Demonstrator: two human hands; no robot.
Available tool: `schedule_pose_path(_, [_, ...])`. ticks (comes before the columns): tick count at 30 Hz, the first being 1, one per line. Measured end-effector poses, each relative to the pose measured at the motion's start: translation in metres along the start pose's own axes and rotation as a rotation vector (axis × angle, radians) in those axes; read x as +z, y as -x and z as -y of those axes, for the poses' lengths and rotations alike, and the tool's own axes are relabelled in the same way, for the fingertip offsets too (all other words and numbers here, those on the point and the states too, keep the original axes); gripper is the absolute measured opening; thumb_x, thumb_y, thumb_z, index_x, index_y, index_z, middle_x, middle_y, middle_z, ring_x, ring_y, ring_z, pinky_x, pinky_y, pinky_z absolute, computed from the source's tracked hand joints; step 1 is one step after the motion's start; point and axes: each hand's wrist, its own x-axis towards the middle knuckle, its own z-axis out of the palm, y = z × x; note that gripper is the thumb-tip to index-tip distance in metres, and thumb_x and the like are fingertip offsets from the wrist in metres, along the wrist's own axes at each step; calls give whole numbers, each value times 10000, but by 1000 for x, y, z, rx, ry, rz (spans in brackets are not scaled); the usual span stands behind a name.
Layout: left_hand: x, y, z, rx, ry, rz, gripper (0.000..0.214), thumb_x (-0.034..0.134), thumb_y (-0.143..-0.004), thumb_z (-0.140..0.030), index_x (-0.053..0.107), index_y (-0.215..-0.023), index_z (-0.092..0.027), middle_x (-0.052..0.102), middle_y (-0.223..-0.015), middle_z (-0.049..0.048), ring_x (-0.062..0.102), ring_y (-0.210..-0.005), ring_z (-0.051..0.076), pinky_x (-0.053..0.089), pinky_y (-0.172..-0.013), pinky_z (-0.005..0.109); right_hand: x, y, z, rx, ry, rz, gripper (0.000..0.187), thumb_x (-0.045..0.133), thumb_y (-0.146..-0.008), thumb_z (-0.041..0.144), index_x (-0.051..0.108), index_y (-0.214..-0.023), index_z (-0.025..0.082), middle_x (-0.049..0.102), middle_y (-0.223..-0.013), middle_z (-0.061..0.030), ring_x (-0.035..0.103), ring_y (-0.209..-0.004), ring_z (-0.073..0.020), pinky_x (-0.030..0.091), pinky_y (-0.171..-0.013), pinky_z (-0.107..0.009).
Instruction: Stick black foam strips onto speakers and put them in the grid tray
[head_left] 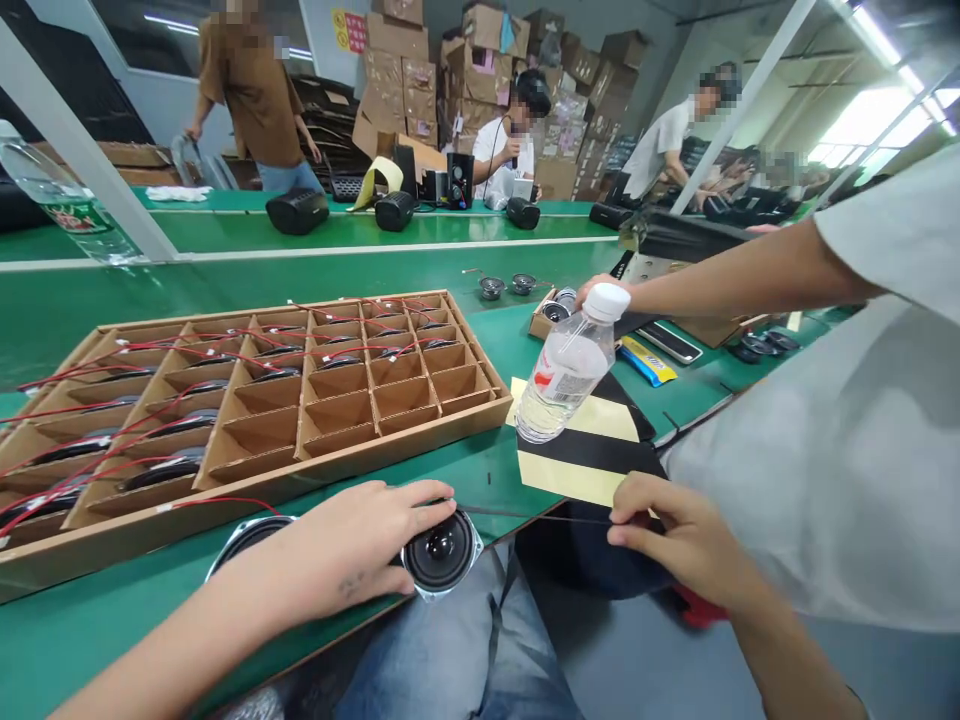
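My left hand grips a round black speaker with a silvery metal frame at the table's front edge, thumb and fingers around its rim. From that speaker a thin dark strip stretches to the right. Its far end is pinched between the thumb and forefinger of my right hand. A second speaker lies on the table, partly hidden by my left forearm. Behind my hands is a cardboard divider box, its left and rear cells holding several speakers with red wires.
A water bottle stands right of the box on black and pale-yellow sheets. A co-worker's arm reaches in from the right towards a small carton. A yellow-blue packet and loose speakers lie farther back.
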Motion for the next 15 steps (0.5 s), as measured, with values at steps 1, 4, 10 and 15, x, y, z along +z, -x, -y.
schedule_pose_path(1, [-1, 0, 4, 19, -6, -16, 586, 687, -711, -260, 442, -1240, -316, 480, -1287, -31, 604, -848, 170, 461, -705, 268, 0, -4, -2, 6, -5, -9, 146, 657, -756, 250, 568, -659, 188, 547, -659, 0, 491, -596, -129, 393, -534, -234])
schedule_pose_path(4, [3, 0, 5, 6, -77, -37, 528, 702, -681, -387, 500, -1165, -323, 519, -1219, -48, 591, -712, 168, 453, -633, 287, 2, -17, -6, 8, -32, -33, 160, 649, -757, 260, 562, -648, 181, 540, -658, -2, 467, -592, -128, 373, -542, -248])
schedule_pose_path(10, [14, 2, -12, -178, -194, -75, 482, 670, -708, -413, 543, -1140, -240, 548, -1185, 26, 594, -687, 190, 462, -658, 328, 7, -52, -13, -11, -94, -70, 245, 694, -705, 375, 587, -641, 164, 531, -653, -10, 416, -547, -114, 337, -497, -251])
schedule_pose_path(15, [24, 9, -16, -265, -178, -118, 483, 623, -745, -428, 509, -1175, -242, 526, -1197, 35, 580, -674, 186, 474, -663, 344, 10, -62, -16, -10, -100, -55, 267, 699, -693, 409, 597, -650, 165, 531, -657, -13, 412, -539, -115, 329, -479, -251])
